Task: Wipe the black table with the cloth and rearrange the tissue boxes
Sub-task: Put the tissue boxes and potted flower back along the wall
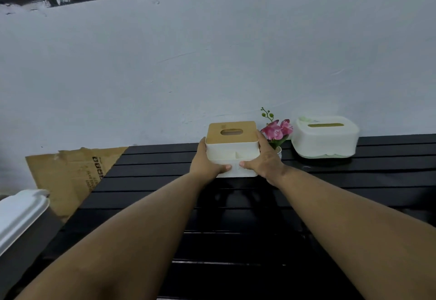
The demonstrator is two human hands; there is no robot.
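Black slatted table (pixel 236 205) against pale wall | wooden-lidded tissue box (pixel 232 148) at far edge, just left of flower (pixel 276 131) | left hand (pixel 207 160), right hand (pixel 264 158) clasp its sides, thumbs on front | likely light, rigid, smooth plastic; side grip suits | second tissue box (pixel 325 136) far right.

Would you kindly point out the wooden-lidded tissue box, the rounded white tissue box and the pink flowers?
wooden-lidded tissue box (pixel 231 132): head view, on its wooden lid.
rounded white tissue box (pixel 325 141): head view, on its front wall.
pink flowers (pixel 276 130): head view, on the petals.

Head-worn wide-angle view, looking forward and down, black table (pixel 236 217) close, wall (pixel 212 63) beyond
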